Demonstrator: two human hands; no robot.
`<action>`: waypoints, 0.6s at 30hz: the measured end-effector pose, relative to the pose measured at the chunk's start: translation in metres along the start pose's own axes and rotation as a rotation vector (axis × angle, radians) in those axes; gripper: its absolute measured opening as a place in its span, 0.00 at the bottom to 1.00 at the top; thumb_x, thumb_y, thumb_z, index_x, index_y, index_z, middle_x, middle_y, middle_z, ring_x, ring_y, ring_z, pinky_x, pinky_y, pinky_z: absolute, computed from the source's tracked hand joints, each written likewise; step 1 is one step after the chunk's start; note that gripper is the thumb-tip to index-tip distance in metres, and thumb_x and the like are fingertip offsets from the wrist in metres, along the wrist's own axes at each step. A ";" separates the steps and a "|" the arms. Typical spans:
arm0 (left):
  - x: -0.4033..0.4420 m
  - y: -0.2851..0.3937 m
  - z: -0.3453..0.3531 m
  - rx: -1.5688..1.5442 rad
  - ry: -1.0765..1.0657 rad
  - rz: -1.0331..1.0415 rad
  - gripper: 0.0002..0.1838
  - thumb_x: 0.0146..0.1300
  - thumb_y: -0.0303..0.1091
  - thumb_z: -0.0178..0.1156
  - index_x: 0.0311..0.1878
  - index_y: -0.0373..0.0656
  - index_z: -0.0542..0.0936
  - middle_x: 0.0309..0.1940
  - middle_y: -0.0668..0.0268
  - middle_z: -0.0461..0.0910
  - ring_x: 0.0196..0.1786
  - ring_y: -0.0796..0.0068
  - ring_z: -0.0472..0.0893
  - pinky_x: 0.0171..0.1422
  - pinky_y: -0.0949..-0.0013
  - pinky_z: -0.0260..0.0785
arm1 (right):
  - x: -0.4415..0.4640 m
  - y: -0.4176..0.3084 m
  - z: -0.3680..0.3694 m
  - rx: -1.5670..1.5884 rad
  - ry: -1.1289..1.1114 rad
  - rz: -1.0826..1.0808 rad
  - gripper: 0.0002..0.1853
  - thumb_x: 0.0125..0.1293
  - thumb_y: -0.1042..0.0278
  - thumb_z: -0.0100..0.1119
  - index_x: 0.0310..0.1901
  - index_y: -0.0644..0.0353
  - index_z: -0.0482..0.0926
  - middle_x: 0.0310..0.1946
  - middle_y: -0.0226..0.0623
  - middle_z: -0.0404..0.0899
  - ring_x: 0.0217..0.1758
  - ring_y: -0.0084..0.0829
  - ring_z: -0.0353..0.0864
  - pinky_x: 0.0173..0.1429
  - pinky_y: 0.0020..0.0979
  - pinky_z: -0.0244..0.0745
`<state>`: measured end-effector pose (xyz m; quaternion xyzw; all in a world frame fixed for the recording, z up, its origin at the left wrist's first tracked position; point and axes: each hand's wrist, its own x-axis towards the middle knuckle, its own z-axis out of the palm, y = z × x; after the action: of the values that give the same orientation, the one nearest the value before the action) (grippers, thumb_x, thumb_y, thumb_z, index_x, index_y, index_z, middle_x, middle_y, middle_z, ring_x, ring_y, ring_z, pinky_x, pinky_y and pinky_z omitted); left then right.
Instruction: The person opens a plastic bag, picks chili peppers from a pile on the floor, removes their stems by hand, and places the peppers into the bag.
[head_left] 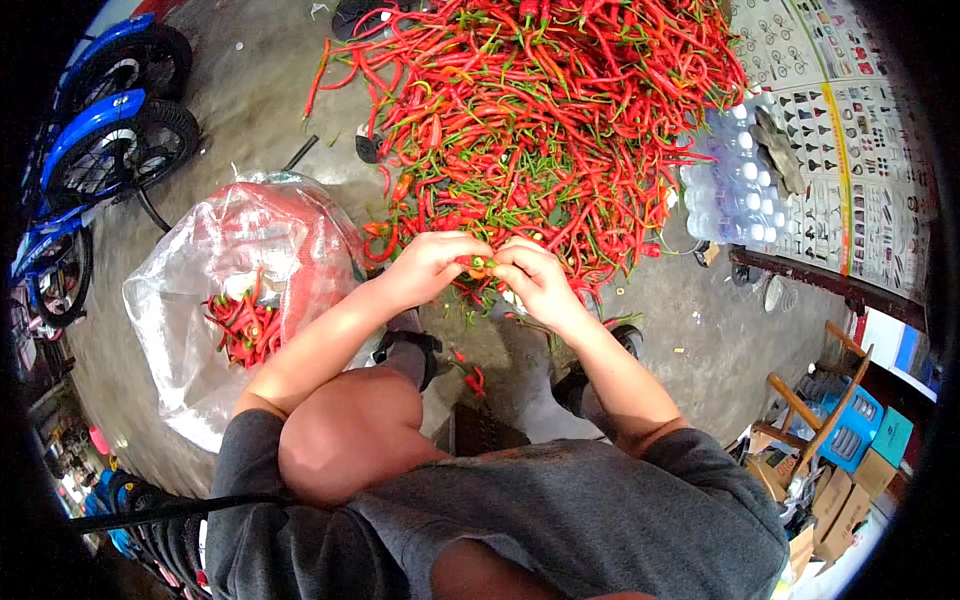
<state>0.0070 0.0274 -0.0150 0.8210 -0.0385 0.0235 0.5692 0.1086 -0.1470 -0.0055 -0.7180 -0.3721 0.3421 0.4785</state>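
Note:
In the head view my left hand [432, 268] is closed, its fingers pinching a red chili pepper [478, 263] close to its green stem end. My right hand [537, 283] meets it from the other side, with thumb and fingertips pinched at the same chili. Most of that pepper is hidden by my fingers. Just beyond both hands spreads a large heap of red chilies [540, 120] with green stems. To the left stands an open clear-and-red plastic sack [180, 290], with several red chilies [248, 330] inside.
Bicycles with blue mudguards [110, 115] line the left side. Shrink-wrapped water bottles [735, 175] touch the heap's right edge, beside a printed poster board [855, 150]. A wooden chair frame [820, 400] and cardboard boxes [840, 510] are at lower right. Loose chilies [474, 380] lie between my feet.

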 end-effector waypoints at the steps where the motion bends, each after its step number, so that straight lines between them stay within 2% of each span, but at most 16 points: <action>1: 0.001 0.001 0.002 0.000 -0.003 0.001 0.20 0.46 0.16 0.53 0.46 0.40 0.76 0.38 0.58 0.79 0.43 0.57 0.78 0.46 0.64 0.71 | -0.004 0.000 -0.003 0.082 0.004 -0.053 0.04 0.57 0.74 0.55 0.32 0.66 0.76 0.29 0.38 0.75 0.36 0.35 0.75 0.41 0.31 0.70; 3: 0.001 0.003 0.006 -0.142 -0.068 -0.120 0.18 0.47 0.17 0.54 0.44 0.39 0.77 0.38 0.56 0.79 0.42 0.57 0.79 0.46 0.64 0.71 | -0.010 -0.007 -0.005 0.166 0.012 -0.105 0.04 0.58 0.75 0.54 0.32 0.66 0.76 0.30 0.36 0.74 0.36 0.32 0.75 0.41 0.30 0.70; 4: -0.003 -0.007 0.011 -0.044 -0.091 -0.042 0.15 0.50 0.20 0.55 0.43 0.38 0.77 0.38 0.56 0.79 0.42 0.58 0.79 0.46 0.64 0.71 | -0.012 -0.016 -0.007 0.229 -0.078 -0.127 0.03 0.58 0.76 0.53 0.32 0.65 0.76 0.30 0.35 0.75 0.37 0.32 0.75 0.41 0.29 0.70; 5: -0.008 -0.010 0.014 -0.006 -0.181 -0.098 0.13 0.53 0.22 0.56 0.44 0.38 0.77 0.38 0.56 0.79 0.42 0.59 0.80 0.46 0.64 0.71 | -0.015 -0.020 -0.007 0.293 -0.165 -0.144 0.04 0.59 0.76 0.53 0.33 0.65 0.76 0.30 0.35 0.75 0.37 0.31 0.75 0.41 0.28 0.70; 6: -0.007 -0.009 0.015 -0.029 -0.161 -0.126 0.12 0.55 0.24 0.55 0.44 0.38 0.77 0.37 0.56 0.80 0.41 0.61 0.80 0.45 0.65 0.72 | -0.020 -0.017 -0.004 0.294 -0.204 -0.113 0.05 0.60 0.77 0.51 0.35 0.65 0.76 0.33 0.35 0.74 0.37 0.29 0.75 0.42 0.27 0.70; 7: -0.005 -0.006 0.015 -0.048 -0.141 -0.154 0.11 0.57 0.26 0.55 0.44 0.37 0.76 0.36 0.56 0.80 0.40 0.63 0.81 0.45 0.65 0.72 | -0.025 -0.003 -0.001 0.379 -0.310 0.031 0.09 0.60 0.76 0.51 0.43 0.64 0.73 0.41 0.39 0.71 0.36 0.28 0.75 0.42 0.25 0.70; 9: 0.003 -0.001 0.005 -0.178 0.007 -0.428 0.10 0.60 0.29 0.54 0.44 0.37 0.76 0.34 0.57 0.81 0.38 0.68 0.81 0.43 0.68 0.72 | -0.040 0.033 0.018 0.221 -0.254 0.187 0.20 0.60 0.75 0.52 0.55 0.65 0.64 0.48 0.44 0.66 0.39 0.29 0.76 0.44 0.29 0.72; 10: 0.001 -0.007 0.003 -0.120 0.189 -0.402 0.11 0.62 0.32 0.53 0.44 0.37 0.75 0.31 0.59 0.81 0.36 0.73 0.81 0.41 0.71 0.71 | -0.061 0.068 0.028 -0.187 -0.324 0.197 0.32 0.59 0.73 0.55 0.63 0.65 0.52 0.57 0.51 0.60 0.49 0.40 0.75 0.52 0.34 0.70; 11: 0.003 -0.001 -0.005 -0.074 0.226 -0.485 0.11 0.62 0.32 0.54 0.45 0.36 0.74 0.30 0.60 0.81 0.32 0.76 0.80 0.38 0.72 0.71 | -0.087 0.102 0.039 -0.316 -0.370 0.193 0.36 0.57 0.72 0.56 0.64 0.68 0.48 0.62 0.58 0.54 0.55 0.50 0.69 0.58 0.40 0.66; 12: 0.002 -0.004 -0.008 -0.079 0.234 -0.530 0.11 0.61 0.31 0.54 0.45 0.36 0.74 0.29 0.60 0.81 0.31 0.77 0.79 0.37 0.73 0.70 | -0.099 0.086 0.036 -0.449 -0.639 0.469 0.36 0.56 0.73 0.55 0.63 0.71 0.48 0.61 0.63 0.54 0.57 0.54 0.67 0.59 0.43 0.64; 13: 0.001 -0.007 -0.013 -0.085 0.244 -0.573 0.12 0.61 0.31 0.54 0.45 0.35 0.74 0.28 0.60 0.81 0.29 0.79 0.78 0.35 0.73 0.69 | -0.115 0.110 0.047 -0.416 -0.965 0.588 0.32 0.56 0.73 0.53 0.61 0.71 0.52 0.56 0.64 0.61 0.53 0.57 0.68 0.58 0.44 0.65; 14: -0.003 -0.018 -0.009 -0.098 0.312 -0.465 0.09 0.63 0.29 0.53 0.44 0.38 0.75 0.24 0.72 0.77 0.18 0.89 0.66 0.22 0.81 0.59 | -0.154 0.169 0.076 -0.403 -1.441 0.322 0.28 0.58 0.69 0.52 0.60 0.69 0.59 0.55 0.57 0.67 0.50 0.52 0.72 0.55 0.43 0.67; 15: -0.002 -0.013 -0.011 -0.100 0.306 -0.470 0.09 0.63 0.29 0.53 0.44 0.38 0.75 0.24 0.72 0.77 0.18 0.89 0.66 0.22 0.81 0.59 | -0.206 0.221 0.124 -0.233 -1.636 0.202 0.28 0.59 0.66 0.52 0.60 0.65 0.61 0.51 0.53 0.71 0.49 0.48 0.75 0.49 0.42 0.72; 16: 0.001 -0.005 -0.016 -0.127 0.298 -0.536 0.10 0.62 0.30 0.54 0.45 0.37 0.75 0.25 0.70 0.78 0.20 0.87 0.69 0.24 0.79 0.62 | -0.214 0.183 0.110 0.138 -1.647 0.512 0.25 0.61 0.64 0.50 0.60 0.61 0.63 0.51 0.50 0.73 0.49 0.45 0.75 0.49 0.40 0.72; 17: 0.004 -0.001 -0.020 -0.151 0.290 -0.600 0.11 0.62 0.31 0.54 0.46 0.37 0.74 0.26 0.68 0.80 0.21 0.86 0.71 0.25 0.77 0.64 | -0.226 0.164 0.107 0.279 -1.639 0.557 0.24 0.61 0.64 0.50 0.58 0.62 0.64 0.50 0.49 0.73 0.48 0.44 0.75 0.48 0.40 0.72; 18: 0.004 -0.005 -0.021 -0.202 0.311 -0.569 0.11 0.63 0.31 0.54 0.47 0.37 0.74 0.28 0.71 0.80 0.20 0.89 0.69 0.23 0.81 0.62 | -0.242 0.154 0.105 0.288 -1.633 0.526 0.23 0.61 0.64 0.50 0.57 0.62 0.64 0.49 0.49 0.73 0.48 0.43 0.75 0.48 0.40 0.72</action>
<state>0.0112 0.0484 -0.0118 0.7248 0.2773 -0.0151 0.6305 -0.0673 -0.3512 -0.1498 -0.2431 -0.3740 0.8934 0.0534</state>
